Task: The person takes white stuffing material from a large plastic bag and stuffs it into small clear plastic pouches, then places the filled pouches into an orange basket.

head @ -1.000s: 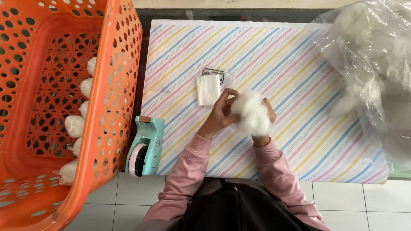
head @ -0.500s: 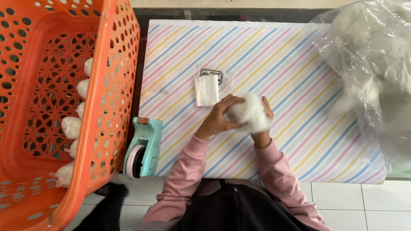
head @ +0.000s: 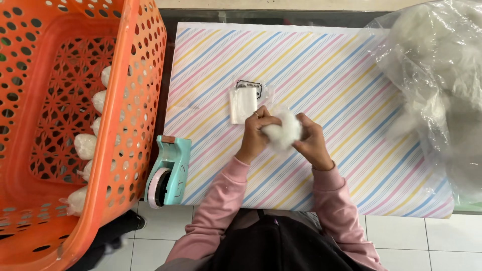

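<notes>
White fluffy stuffing [head: 282, 134], a wad like cotton, sits between both hands just above the striped bench [head: 351, 90], near its front middle. The left hand [head: 257, 136] curls round the wad's left side, fingers closed on it, a ring on one of them; the right hand [head: 312, 141] pinches its right side, fingers likewise closed on the fibre. Whether a clear wrapper covers the wad is hard to tell.

Such stuffing looks very light, soft and springy; it would squash under any grip and tend to shed wisps, so cupping it from both sides, as here, seems the sound hold.

Just beyond the hands lies a small flat white packet [head: 243, 104] in clear film. A big clear bag [head: 437, 80] of the same white fibre rests at the bench's right end. At the left edge stands a teal tape dispenser [head: 168, 173], and beside it an orange basket [head: 125, 125] holding small filled white pouches [head: 84, 146].
</notes>
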